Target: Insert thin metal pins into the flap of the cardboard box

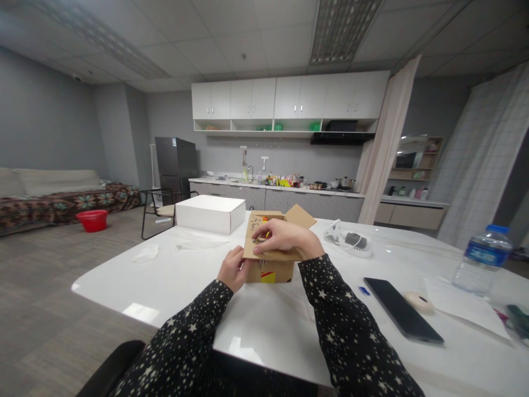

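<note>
A brown cardboard box (253, 274) with a red and yellow label stands on the white table in front of me, its flaps folded outward. My left hand (232, 269) is closed on the near left edge of a cardboard flap (250, 251). Above that flap, my right hand (285, 236) is bent over with thumb and fingers pinched together. A small thing seems to be at its fingertips, too small to name. Several small greyish pieces (257, 223) show on the cardboard just beyond the fingers. Under the flap's front edge, some thin prongs (263, 263) poke down.
A white box (210, 212) stands behind on the left, near crumpled tissue (146, 253). To the right are a white round device with a cable (354, 242), a black phone (403, 309), a small blue item (364, 290), paper (467, 311) and a water bottle (481, 264).
</note>
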Demonstrator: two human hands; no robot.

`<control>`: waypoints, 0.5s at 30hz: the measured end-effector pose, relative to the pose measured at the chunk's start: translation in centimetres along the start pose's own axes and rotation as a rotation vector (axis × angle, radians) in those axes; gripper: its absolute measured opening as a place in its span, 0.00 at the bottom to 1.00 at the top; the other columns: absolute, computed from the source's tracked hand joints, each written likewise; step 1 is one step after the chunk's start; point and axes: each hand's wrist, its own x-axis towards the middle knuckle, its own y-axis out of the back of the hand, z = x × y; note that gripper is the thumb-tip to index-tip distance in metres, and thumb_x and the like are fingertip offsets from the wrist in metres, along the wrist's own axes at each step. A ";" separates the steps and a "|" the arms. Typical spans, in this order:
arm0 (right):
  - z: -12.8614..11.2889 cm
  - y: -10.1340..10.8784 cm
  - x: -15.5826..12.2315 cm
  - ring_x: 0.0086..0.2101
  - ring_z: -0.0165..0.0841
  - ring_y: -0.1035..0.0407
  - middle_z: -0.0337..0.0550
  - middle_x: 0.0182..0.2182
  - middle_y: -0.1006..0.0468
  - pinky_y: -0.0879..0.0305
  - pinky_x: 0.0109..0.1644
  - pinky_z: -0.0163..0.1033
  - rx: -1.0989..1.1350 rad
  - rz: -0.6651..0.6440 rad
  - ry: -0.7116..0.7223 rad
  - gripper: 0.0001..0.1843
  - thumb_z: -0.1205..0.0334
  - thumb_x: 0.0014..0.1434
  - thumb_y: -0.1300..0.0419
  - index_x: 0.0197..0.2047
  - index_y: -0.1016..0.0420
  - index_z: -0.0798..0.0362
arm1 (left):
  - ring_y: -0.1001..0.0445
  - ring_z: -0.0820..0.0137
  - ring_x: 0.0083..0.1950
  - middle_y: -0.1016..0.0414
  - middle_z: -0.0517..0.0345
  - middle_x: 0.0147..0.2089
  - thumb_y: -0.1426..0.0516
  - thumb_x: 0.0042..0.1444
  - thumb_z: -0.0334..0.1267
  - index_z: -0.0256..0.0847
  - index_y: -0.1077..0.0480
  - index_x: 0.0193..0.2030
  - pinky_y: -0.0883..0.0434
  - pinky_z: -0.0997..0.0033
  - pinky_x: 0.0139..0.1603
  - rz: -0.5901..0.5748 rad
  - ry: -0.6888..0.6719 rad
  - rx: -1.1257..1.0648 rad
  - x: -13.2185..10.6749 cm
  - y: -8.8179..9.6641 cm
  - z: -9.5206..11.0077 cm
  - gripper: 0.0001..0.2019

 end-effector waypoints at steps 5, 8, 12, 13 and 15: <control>-0.2 0.1 -0.1 0.42 0.36 0.28 0.44 0.45 0.20 0.36 0.41 0.38 -0.004 -0.005 -0.019 0.28 0.47 0.50 0.32 0.52 0.21 0.52 | 0.39 0.71 0.27 0.38 0.58 0.26 0.49 0.61 0.35 0.40 0.33 0.28 0.38 0.70 0.28 0.027 0.038 -0.039 0.1 0.0 0.1 0.11; -0.3 0.1 -0.1 0.42 0.37 0.28 0.45 0.46 0.20 0.36 0.42 0.38 -0.003 -0.007 -0.006 0.28 0.47 0.51 0.32 0.53 0.21 0.52 | 0.40 0.71 0.27 0.41 0.60 0.25 0.48 0.60 0.36 0.41 0.35 0.26 0.40 0.71 0.27 0.051 0.061 -0.056 0.2 0.0 0.3 0.11; -0.3 0.0 -0.2 0.42 0.36 0.28 0.45 0.46 0.20 0.36 0.42 0.37 -0.008 -0.005 -0.018 0.29 0.48 0.51 0.32 0.53 0.21 0.53 | 0.40 0.72 0.26 0.41 0.61 0.25 0.46 0.59 0.38 0.41 0.40 0.24 0.40 0.72 0.26 0.073 0.120 -0.103 0.3 -0.1 0.4 0.13; -0.2 0.0 -0.1 0.42 0.36 0.28 0.45 0.46 0.20 0.36 0.42 0.37 -0.008 -0.005 -0.020 0.29 0.48 0.50 0.32 0.53 0.21 0.53 | 0.40 0.73 0.26 0.40 0.61 0.26 0.46 0.59 0.39 0.41 0.41 0.24 0.40 0.72 0.26 0.077 0.135 -0.116 0.3 -0.2 0.4 0.14; -0.1 -0.1 -0.1 0.41 0.36 0.28 0.45 0.46 0.21 0.36 0.42 0.37 0.000 -0.006 -0.017 0.30 0.47 0.50 0.32 0.53 0.22 0.53 | 0.41 0.74 0.26 0.40 0.61 0.26 0.45 0.59 0.40 0.42 0.42 0.23 0.40 0.73 0.26 0.090 0.159 -0.133 0.3 -0.3 0.4 0.15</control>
